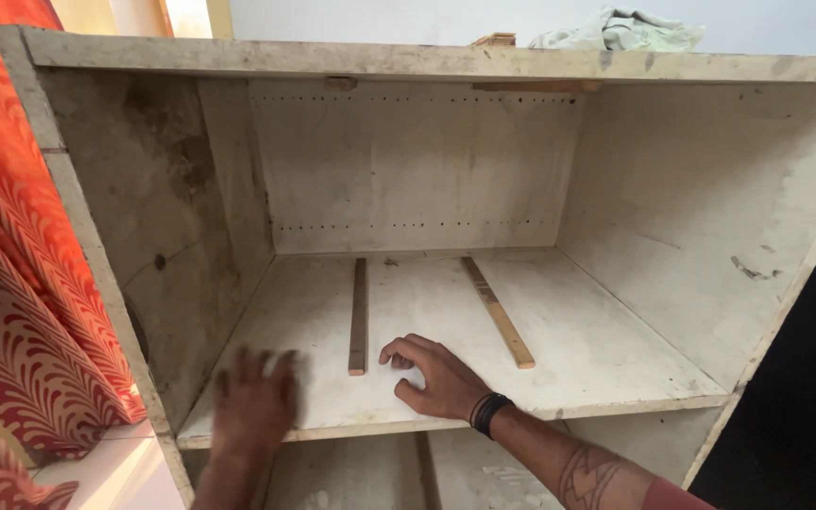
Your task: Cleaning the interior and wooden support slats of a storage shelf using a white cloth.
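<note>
Both hands rest inside a large, worn, off-white wooden cabinet compartment [672, 217], on its pale, dusty shelf board [597, 349]. The left hand [255, 401] lies flat and palm down near the front edge of the shelf, fingers spread and pointing toward the back; it is blurred, and its grip is wide and holds nothing. The right hand [436, 378], with a black band at the wrist and a tattooed forearm behind it, sits on the shelf with fingers curled loosely downward, fingertips touching the board; its grip is narrow but closed on nothing.

Two thin brown wooden strips lie on the shelf, running front to back. The left strip [359, 316] lies straight, its near end between the two hands and just beside the right hand's fingers. The right strip [498, 312] is angled, its near end a little to the right of the right hand and apart from it.

An orange and red patterned curtain [21, 283] hangs to the left of the cabinet. A crumpled pale cloth [620, 30] lies on the cabinet's top.
</note>
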